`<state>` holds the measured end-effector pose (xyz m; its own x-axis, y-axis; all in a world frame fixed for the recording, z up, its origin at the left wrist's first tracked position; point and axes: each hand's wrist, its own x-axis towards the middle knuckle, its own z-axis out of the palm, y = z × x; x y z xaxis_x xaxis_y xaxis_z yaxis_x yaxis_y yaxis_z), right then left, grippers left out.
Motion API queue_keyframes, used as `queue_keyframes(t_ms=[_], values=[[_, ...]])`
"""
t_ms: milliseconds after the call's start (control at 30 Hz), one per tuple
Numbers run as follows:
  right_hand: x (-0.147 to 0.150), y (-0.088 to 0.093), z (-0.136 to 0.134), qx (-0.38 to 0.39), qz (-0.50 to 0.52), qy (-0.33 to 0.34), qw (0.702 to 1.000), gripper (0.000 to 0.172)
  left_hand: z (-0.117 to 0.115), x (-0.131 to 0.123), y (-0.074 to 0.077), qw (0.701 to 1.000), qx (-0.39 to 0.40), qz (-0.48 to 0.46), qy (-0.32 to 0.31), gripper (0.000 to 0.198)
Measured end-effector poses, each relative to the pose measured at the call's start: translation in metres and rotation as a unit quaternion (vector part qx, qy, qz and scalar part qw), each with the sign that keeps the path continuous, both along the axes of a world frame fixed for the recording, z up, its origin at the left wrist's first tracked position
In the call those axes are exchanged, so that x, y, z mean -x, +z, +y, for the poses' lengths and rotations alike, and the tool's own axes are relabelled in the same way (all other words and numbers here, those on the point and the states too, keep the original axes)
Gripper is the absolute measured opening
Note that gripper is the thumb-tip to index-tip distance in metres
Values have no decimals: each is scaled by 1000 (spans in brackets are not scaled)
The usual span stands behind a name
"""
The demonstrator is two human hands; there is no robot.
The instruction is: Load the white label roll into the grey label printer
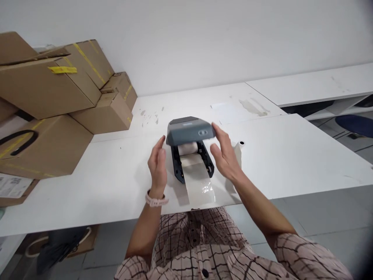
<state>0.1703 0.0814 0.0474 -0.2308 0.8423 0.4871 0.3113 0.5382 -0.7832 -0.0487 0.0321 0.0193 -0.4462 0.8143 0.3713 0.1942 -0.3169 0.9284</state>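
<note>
A dark grey label printer [177, 165] stands on the white table in front of me, its lid [186, 130] raised over the body and slightly blurred. Inside lies a white label roll [188, 148], and a pale, glossy label strip [199, 186] runs out over the front towards the table edge. My left hand [158, 161] is at the lid's left side, fingertips at its edge and thumb raised. On the other side, my right hand [225, 153] has its fingers against the lid's right corner, with the thumb lower and apart from it.
Behind my right hand is another white roll [240, 146] with a dark core end. Cardboard boxes [43, 87] with yellow tape are piled at the left. A white sheet [225, 112] lies towards the back. The table's front edge [128, 224] runs close to my body.
</note>
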Motion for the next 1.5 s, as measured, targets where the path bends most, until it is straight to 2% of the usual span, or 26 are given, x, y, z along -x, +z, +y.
queue_keyframes(t_ms=[67, 167, 233, 300, 367, 500, 600, 700, 767, 833, 933, 1033, 1133, 1233, 1300, 1400, 1500], values=[[12, 21, 29, -32, -29, -2, 999, 74, 26, 11, -2, 998, 41, -10, 46, 50], [29, 44, 72, -68, -52, -9, 996, 83, 49, 20, -17, 984, 167, -23, 50, 60], [38, 52, 98, -76, -59, -10, 995, 86, 52, 22, -28, 973, 225, -62, -1, 64], [45, 56, 122, -68, -61, -10, 996, 89, 48, 21, -35, 962, 248, -95, -58, 67], [51, 56, 145, -53, -60, -10, 997, 92, 42, 20, -36, 958, 253, -99, -88, 71], [59, 57, 179, -21, -69, -5, 997, 92, 36, 18, -32, 960, 253, -64, -105, 79], [58, 63, 174, -72, -84, -13, 994, 90, 36, 17, -30, 961, 252, -53, -104, 79], [52, 65, 137, -185, -97, -23, 978, 80, 37, 16, -31, 963, 249, -46, -94, 76], [47, 58, 111, -203, -133, 34, 970, 66, 38, 15, -32, 965, 247, -42, -83, 75], [44, 44, 95, -163, -201, 136, 956, 57, 38, 14, -33, 967, 241, -39, -77, 73], [47, 17, 96, -72, -307, 241, 918, 68, 38, 13, -35, 968, 237, -32, -75, 72], [58, -4, 112, -2, -395, 261, 881, 90, 40, 14, -36, 969, 236, -25, -70, 73], [72, -11, 121, 31, -447, 255, 857, 105, 43, 16, -39, 972, 220, -18, -77, 72], [74, -4, 121, 35, -424, 273, 863, 112, 46, 18, -43, 974, 212, -17, -83, 72], [63, 9, 118, 46, -368, 317, 873, 112, 47, 19, -44, 974, 208, -15, -83, 74], [26, 40, 112, 46, -278, 385, 879, 104, 46, 19, -43, 974, 211, -6, -81, 73], [-24, 68, 113, 35, -237, 377, 895, 89, 44, 18, -39, 973, 218, -6, -80, 72]])
